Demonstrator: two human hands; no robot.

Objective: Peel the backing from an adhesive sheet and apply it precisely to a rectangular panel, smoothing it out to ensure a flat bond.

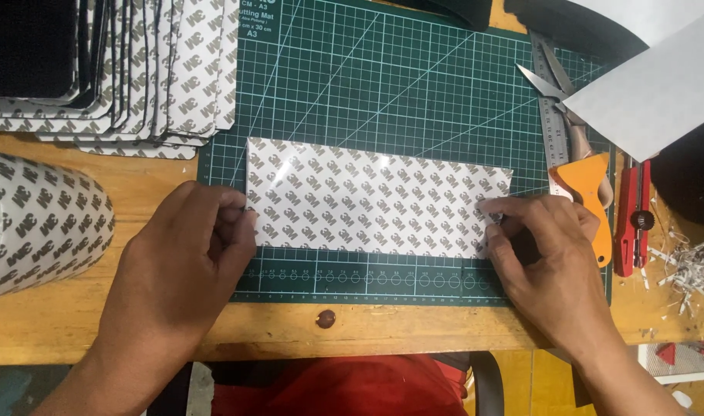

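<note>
Both the left hand (184, 254) and right hand (538, 246) pinch the ends of the printed adhesive sheet (375, 199) lying flat on the green cutting mat (413, 85); uneven pulling could skew or crease it.

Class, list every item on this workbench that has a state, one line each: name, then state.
Printed backing sheet: flat on the cutting mat, both ends held.
Left hand: pinching the sheet's left edge.
Right hand: pinching the sheet's right edge.
Scissors: open, partly under white paper.
Backing roll: lying on its side.
Stack of cut sheets: fanned out.
</note>
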